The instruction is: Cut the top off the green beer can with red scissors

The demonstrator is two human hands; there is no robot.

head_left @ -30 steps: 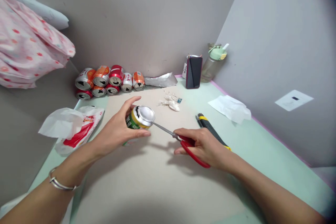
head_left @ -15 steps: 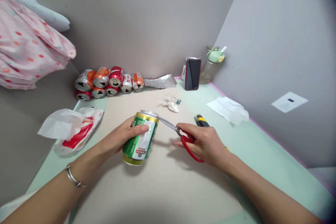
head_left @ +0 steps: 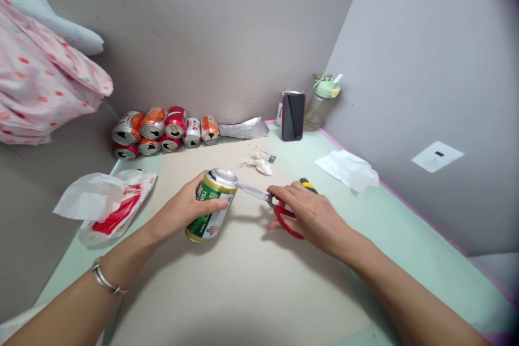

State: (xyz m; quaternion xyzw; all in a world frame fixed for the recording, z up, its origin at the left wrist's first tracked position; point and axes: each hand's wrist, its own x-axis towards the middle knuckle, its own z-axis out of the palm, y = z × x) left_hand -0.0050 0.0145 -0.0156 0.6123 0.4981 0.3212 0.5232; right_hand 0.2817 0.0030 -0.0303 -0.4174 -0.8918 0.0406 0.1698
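My left hand is wrapped round a green and gold drink can, held tilted just above the beige mat. The can's silver end faces up and away from me. My right hand grips red-handled scissors. Their metal blades reach left and touch the can's upper rim. A yellow and black utility knife lies just behind my right hand, mostly hidden by it.
Several red and orange cans are stacked on their sides against the back wall. A plastic bag lies at left. Scraps, a tissue, a phone and a bottle sit toward the back right.
The can turned from end-on to nearly upright, then tilted again with its silver end up. The scissors stayed at its rim while both hands shifted slightly left.
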